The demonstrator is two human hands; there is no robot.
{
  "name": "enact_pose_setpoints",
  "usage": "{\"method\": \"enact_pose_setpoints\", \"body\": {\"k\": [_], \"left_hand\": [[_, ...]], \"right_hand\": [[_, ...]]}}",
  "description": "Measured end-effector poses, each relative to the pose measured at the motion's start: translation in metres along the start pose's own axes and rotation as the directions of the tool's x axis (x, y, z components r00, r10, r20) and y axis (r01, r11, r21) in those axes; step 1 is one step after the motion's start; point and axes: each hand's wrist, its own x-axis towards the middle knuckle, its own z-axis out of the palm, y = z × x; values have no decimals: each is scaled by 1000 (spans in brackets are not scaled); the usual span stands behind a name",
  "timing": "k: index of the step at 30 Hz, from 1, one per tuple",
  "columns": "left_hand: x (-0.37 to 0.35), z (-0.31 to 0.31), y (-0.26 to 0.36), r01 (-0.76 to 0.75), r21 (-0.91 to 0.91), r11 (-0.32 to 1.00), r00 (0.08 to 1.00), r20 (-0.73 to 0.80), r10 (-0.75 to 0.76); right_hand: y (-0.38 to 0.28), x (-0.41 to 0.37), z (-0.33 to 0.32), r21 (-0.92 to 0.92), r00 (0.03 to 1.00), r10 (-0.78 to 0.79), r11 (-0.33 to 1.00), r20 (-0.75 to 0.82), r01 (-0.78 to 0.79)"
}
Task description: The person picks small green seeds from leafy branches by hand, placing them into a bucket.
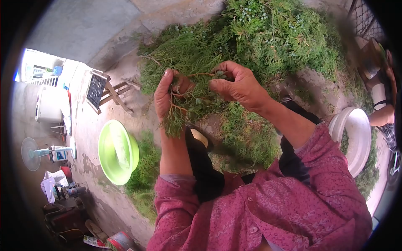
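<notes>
My left hand (162,94) is closed round a leafy evergreen sprig (175,119) with flat green foliage and a thin brown stem. The stem runs across to my right hand (240,85), whose thumb and fingers pinch around small green cones at its other end. Part of the sprig is hidden behind my fingers. Just beyond both hands lies a large heap of evergreen branches (284,42), dotted with pale bluish-green cones. More loose foliage (247,134) covers the ground between my legs.
On the left stands a tilted-looking light green basin (111,167), with cut greenery (144,167) beside it. A wooden folding stool (115,96) is behind it. To my right is a white bucket (360,142). Another person's arm (382,116) shows at the far right edge.
</notes>
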Motion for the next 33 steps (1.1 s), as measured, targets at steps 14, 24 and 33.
{"method": "enact_pose_setpoints", "body": {"k": [14, 24, 33], "left_hand": [[1, 3, -3, 74, 79, 994, 993, 82, -80], [1, 4, -5, 83, 113, 990, 996, 36, -87], [4, -5, -1, 96, 2, 995, 995, 37, -96]], "right_hand": [[1, 1, -6, 15, 999, -34, 999, -2, 34], [-5, 0, -2, 48, 992, -97, 994, -85, 101], [-7, -7, 1, 174, 999, 28, 984, -25, -23]]}}
